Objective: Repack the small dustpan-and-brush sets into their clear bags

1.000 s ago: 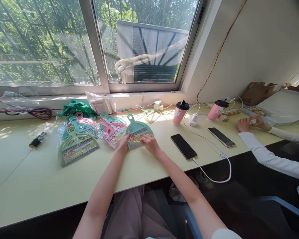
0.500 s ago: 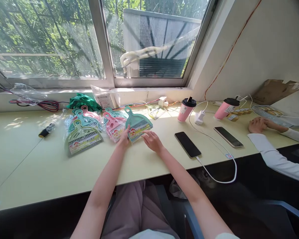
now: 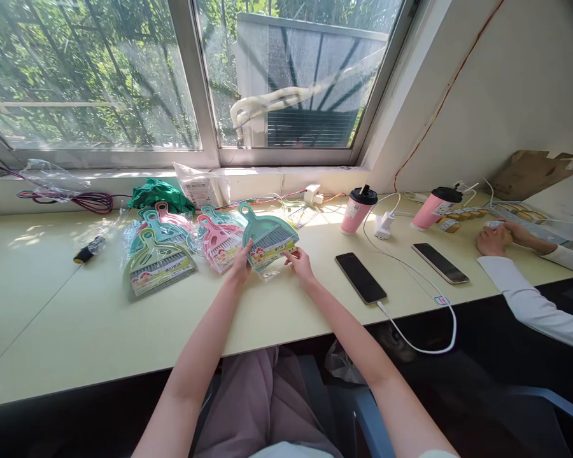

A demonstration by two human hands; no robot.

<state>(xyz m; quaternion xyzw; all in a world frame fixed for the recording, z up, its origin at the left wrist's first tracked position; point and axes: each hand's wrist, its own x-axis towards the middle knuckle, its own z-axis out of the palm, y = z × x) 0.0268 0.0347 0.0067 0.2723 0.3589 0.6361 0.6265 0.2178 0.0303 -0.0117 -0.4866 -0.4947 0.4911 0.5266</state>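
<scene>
A teal dustpan and brush set with a printed label is held up at a tilt over the table. My left hand is closed on its left edge. At its lower right corner, my right hand pinches the edge near the label. A bit of clear wrapping hangs below the label. Just left of it lies a wrapped pink dustpan set, partly over another teal one. Farther left, a green dustpan set lies in front of a teal one and a pink one.
A phone with a white cable lies to my right, a second phone beyond it. Two pink cups stand behind them. A black and yellow tool lies at left. Another person's hands rest at far right.
My right hand has moved right and closed on the dustpan set's lower corner. The set has shifted slightly right, and clear wrapping now shows below it. The other person's hands now hold a small item.
</scene>
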